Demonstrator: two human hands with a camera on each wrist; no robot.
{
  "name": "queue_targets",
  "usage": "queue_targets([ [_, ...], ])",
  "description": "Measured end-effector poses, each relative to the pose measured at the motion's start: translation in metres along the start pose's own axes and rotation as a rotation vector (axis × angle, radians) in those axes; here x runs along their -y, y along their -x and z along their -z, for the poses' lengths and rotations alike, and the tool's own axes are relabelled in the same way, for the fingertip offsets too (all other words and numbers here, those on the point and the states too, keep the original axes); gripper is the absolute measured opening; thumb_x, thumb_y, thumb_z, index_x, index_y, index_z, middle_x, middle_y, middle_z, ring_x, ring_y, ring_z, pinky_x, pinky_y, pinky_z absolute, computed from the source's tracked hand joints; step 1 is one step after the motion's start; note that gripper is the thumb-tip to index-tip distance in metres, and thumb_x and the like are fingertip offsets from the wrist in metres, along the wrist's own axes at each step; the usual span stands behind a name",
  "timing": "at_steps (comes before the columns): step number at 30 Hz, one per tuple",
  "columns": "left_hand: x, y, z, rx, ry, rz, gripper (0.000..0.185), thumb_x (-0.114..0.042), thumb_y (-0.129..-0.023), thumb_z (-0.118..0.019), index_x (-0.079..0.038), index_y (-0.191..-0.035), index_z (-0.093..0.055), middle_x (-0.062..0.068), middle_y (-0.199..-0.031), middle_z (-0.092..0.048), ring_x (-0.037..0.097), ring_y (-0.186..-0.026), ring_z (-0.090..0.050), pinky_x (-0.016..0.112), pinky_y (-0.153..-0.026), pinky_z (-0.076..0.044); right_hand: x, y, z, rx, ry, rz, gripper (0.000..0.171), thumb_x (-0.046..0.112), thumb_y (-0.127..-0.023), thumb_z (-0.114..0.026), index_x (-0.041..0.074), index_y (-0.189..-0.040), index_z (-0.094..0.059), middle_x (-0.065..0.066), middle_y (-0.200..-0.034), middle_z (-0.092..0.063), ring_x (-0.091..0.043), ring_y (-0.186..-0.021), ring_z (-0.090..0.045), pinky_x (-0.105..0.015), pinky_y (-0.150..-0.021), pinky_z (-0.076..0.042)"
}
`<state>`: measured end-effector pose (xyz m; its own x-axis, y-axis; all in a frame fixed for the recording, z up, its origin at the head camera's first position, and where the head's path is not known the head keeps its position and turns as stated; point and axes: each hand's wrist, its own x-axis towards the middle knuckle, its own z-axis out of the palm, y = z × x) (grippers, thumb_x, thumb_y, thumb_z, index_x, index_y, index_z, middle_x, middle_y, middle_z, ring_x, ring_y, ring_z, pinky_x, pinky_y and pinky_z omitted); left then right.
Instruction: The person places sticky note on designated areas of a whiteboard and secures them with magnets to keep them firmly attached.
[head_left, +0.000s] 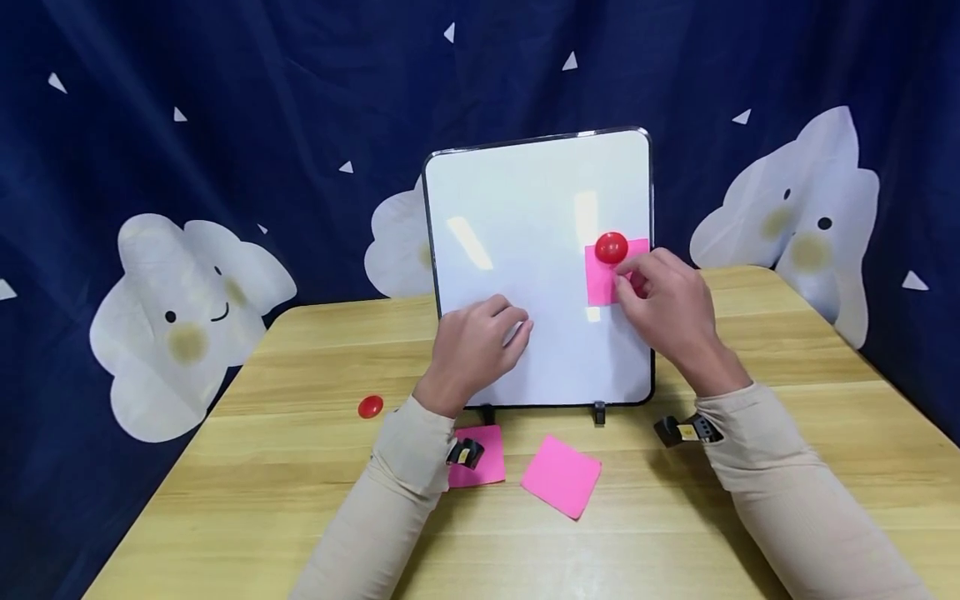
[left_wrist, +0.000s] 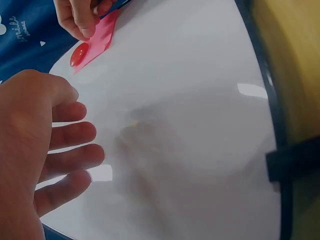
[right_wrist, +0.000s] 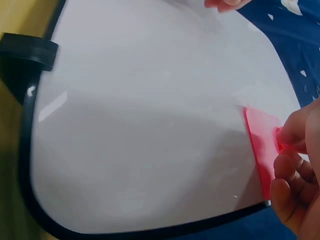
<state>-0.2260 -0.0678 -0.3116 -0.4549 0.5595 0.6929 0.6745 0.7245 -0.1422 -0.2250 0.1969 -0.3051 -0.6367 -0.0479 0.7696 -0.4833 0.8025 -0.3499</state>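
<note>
A pink sticky note lies against the right side of the whiteboard, with a round red magnet over its upper part. My right hand is beside that magnet, its fingertips bent at the magnet's lower right edge. The magnet shows whole in the head view; whether the fingertips touch it is hard to tell. My left hand hovers before the board's lower left, holding nothing. In the left wrist view its fingers are loosely bent and apart.
Two more pink notes lie on the wooden table: one note in front of the board, another partly behind the left wrist camera. A second red magnet lies to the left. Small black feet support the board.
</note>
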Motion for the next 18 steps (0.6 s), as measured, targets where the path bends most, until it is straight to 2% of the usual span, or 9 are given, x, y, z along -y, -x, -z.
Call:
queue_targets([
  [5,-0.001,0.010,0.002,0.057,0.066,0.048,0.021,-0.029,-0.095,-0.064,-0.017,-0.091,-0.080,-0.005,-0.080,-0.070,0.009,-0.064,-0.062,0.022,-0.052,-0.046,0.004,0.009,-0.002,0.064,-0.022,-0.051,0.009,0.004,-0.088,-0.065,0.002,-0.093,-0.072,-0.009,-0.078,-0.058,-0.023,-0.071,-0.050,-0.037,-0.062,-0.039],
  [10,-0.004,0.017,0.002,0.110,0.143,0.083,0.023,-0.031,-0.097,-0.062,-0.017,-0.089,-0.079,-0.008,-0.076,-0.069,0.006,-0.061,-0.057,0.019,-0.050,-0.041,0.007,0.022,-0.006,0.126,-0.048,-0.064,0.007,0.002,-0.088,-0.065,0.002,-0.089,-0.071,-0.007,-0.074,-0.056,-0.023,-0.069,-0.049,-0.036,-0.063,-0.038],
  [15,-0.003,0.023,0.001,0.129,0.154,0.105,0.021,-0.031,-0.096,-0.064,-0.018,-0.089,-0.079,-0.009,-0.074,-0.068,0.005,-0.060,-0.055,0.019,-0.049,-0.040,0.010,0.035,-0.009,0.227,-0.042,-0.063,0.007,0.006,-0.089,-0.066,0.004,-0.092,-0.072,-0.004,-0.075,-0.058,-0.021,-0.068,-0.050,-0.035,-0.062,-0.042],
  [18,-0.002,0.027,0.000,0.133,0.154,0.098,0.021,-0.031,-0.096,-0.063,-0.018,-0.090,-0.079,-0.009,-0.074,-0.067,0.004,-0.060,-0.055,0.019,-0.049,-0.040,0.013,0.039,-0.012,0.253,-0.029,-0.054,0.006,0.007,-0.090,-0.067,0.006,-0.092,-0.072,-0.003,-0.074,-0.059,-0.020,-0.068,-0.051,-0.035,-0.061,-0.042],
])
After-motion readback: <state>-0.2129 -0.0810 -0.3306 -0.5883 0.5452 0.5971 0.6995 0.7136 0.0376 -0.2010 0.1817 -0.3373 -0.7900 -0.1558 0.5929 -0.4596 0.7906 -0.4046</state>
